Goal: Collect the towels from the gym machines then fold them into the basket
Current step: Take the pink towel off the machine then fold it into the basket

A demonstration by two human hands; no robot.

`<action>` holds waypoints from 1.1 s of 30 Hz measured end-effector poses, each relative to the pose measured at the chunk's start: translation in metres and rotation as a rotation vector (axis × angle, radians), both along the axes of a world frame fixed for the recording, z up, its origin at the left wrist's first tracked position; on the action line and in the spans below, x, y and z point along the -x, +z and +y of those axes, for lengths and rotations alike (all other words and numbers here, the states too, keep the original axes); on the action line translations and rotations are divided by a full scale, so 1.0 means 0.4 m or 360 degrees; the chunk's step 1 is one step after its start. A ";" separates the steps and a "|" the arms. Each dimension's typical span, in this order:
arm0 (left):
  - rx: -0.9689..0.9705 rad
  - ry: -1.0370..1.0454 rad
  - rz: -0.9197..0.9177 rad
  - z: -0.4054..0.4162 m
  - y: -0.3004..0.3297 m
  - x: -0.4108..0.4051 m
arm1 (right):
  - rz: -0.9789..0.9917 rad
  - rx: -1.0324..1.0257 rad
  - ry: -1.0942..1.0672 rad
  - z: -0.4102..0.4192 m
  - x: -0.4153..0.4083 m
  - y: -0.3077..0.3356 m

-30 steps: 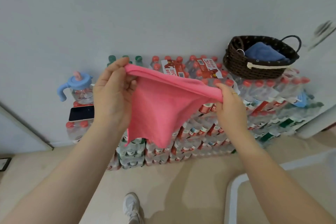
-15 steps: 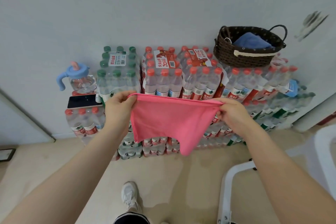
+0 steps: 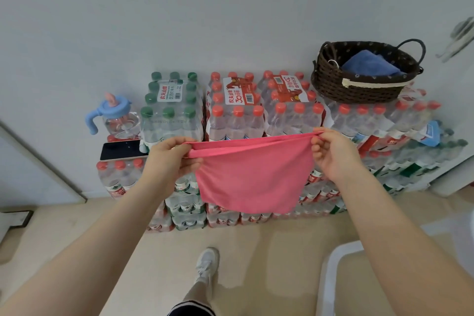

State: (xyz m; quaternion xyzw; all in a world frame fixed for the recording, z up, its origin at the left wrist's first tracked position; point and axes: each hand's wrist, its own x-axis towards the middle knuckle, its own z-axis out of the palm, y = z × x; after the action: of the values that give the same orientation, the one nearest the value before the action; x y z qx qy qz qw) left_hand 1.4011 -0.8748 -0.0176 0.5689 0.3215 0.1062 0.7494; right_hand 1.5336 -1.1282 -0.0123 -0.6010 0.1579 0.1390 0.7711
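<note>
The left hand (image 3: 172, 159) pinched 1 top corner of the pink towel (image 3: 252, 174), and the right hand (image 3: 333, 154) pinched the other, fingers curled over the doubled upper edge. Stretched between the 2 hands, the towel hung in mid-air, already doubled over once by the look of its 2 layered edges, its lower edge drooping toward the floor. Beyond it, against the far wall, stood stacked packs of water bottles (image 3: 236, 110). At the far right, on top of those packs, sat the dark woven basket (image 3: 359, 90), with 1 folded blue towel (image 3: 369, 64) already inside. A phone (image 3: 121, 150) and a blue-lidded cup (image 3: 115, 115) rested on the packs at the left. By my judgement, 1 towel was finished, while the pink one needed further folds before going into the basket. No other towels showed.
</note>
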 end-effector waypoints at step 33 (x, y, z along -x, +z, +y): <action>-0.0451 -0.0072 0.0353 0.435 -0.072 -0.780 | -0.0086 0.0236 0.0283 0.468 -0.715 -0.077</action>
State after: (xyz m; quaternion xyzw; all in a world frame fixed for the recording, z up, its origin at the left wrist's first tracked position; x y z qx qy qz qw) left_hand 1.7131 -0.7010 -0.0465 0.6842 0.3711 0.0701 0.6239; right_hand 1.8196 -0.9410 -0.0431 -0.6716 0.0929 0.1786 0.7130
